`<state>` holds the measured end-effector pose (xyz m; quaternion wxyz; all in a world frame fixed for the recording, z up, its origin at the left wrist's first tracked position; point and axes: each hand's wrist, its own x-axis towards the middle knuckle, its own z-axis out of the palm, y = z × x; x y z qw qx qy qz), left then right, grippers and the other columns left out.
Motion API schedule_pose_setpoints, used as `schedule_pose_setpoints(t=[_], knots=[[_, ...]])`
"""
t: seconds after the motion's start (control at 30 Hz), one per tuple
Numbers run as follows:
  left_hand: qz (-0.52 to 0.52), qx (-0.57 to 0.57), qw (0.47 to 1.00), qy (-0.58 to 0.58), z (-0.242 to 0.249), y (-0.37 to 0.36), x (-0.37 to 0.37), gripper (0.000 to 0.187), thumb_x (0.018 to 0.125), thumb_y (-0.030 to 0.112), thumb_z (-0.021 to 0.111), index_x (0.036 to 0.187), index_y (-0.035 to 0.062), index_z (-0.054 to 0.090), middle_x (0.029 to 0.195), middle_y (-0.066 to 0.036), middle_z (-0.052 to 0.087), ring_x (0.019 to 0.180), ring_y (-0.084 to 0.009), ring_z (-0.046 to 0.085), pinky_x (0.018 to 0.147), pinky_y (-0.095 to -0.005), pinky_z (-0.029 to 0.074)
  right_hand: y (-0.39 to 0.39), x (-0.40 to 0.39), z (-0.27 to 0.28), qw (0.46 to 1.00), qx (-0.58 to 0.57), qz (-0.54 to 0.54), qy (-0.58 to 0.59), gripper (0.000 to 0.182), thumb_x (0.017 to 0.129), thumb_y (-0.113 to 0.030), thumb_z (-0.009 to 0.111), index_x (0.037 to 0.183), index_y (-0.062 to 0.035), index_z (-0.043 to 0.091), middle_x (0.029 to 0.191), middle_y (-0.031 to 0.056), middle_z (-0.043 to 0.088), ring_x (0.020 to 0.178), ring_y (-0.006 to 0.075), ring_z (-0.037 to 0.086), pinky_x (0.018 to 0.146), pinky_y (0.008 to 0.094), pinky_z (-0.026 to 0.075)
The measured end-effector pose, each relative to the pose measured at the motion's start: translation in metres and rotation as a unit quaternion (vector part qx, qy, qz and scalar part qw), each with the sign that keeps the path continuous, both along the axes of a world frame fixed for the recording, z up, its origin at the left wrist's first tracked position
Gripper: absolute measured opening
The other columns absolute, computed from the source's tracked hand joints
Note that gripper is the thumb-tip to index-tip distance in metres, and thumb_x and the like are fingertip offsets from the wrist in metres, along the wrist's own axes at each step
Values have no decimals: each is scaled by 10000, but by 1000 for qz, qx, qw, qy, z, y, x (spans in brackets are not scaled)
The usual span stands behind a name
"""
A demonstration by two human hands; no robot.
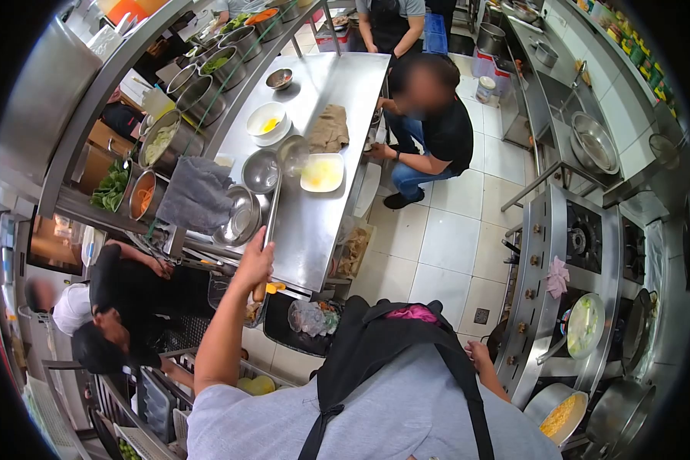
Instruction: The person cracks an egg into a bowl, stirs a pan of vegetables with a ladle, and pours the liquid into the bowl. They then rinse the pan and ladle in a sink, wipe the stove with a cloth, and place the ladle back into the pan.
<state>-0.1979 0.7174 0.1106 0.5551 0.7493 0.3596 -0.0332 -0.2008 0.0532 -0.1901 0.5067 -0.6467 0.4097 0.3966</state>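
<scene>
My left hand [254,264] is closed around the long handle of a metal ladle [274,205], whose lower end looks wooden. The ladle's bowl is over the steel table, beside a white square dish [322,173] with yellow, egg-like liquid in it. Left of the ladle sit two steel bowls [261,170]. Behind them is a round white bowl [268,123] with something yellow inside. My right hand [479,354] hangs by my side near the stove front, fingers loosely bent and apart, with nothing visible in it.
A stove [560,253] on the right holds a pan of pale green food [586,326] and a pot of yellow food [563,414]. A person [437,115] crouches beyond the table; others stand at the back and left. A shelf [241,88] with vegetable containers overhangs the left.
</scene>
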Motion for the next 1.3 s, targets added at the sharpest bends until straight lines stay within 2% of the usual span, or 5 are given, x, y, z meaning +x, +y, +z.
schedule_pose_setpoints(t=[0.13, 0.4, 0.6, 0.83, 1.3], knots=[[-123, 379, 912, -99, -52, -5, -26, 624, 975, 143, 520, 1540, 107, 258, 980, -307, 677, 787, -504, 652, 681, -533, 506, -2, -5, 3, 1000, -3, -16, 1, 238, 949, -269, 581, 1137, -125, 589, 953, 37, 614, 781, 188, 609, 660, 365, 530], [-91, 364, 927, -26, -82, -39, -40, 653, 983, 121, 510, 1558, 121, 201, 929, -317, 674, 756, -493, 652, 688, -557, 486, -16, -30, 9, 999, 0, -39, -4, 228, 950, -286, 585, 1119, -133, 592, 952, 33, 615, 789, 182, 609, 662, 348, 534], [99, -221, 962, -130, -48, -76, -16, 602, 1044, 220, 430, 1578, 209, 153, 664, 12, 378, 436, -60, 367, 364, -207, 369, -28, -57, 8, 996, 13, -93, -10, 240, 946, -298, 591, 1122, -134, 582, 949, 36, 611, 760, 183, 606, 649, 347, 525], [15, -576, 816, -41, -15, -171, 2, 456, 1078, 334, 373, 1525, 258, 328, 580, 48, 333, 363, -46, 297, 299, -230, 302, -70, -115, -63, 984, 35, -173, -17, 146, 935, -256, 559, 984, -124, 597, 885, 43, 599, 714, 197, 578, 663, 395, 513], [-726, 98, 633, -251, -69, -623, 206, 620, 959, 188, 587, 1529, 149, 346, 764, -208, 677, 654, -372, 670, 605, -461, 519, -111, -173, -49, 919, 48, -389, -37, 216, 876, -272, 606, 1013, -106, 619, 898, 51, 603, 714, 194, 594, 665, 401, 527]])
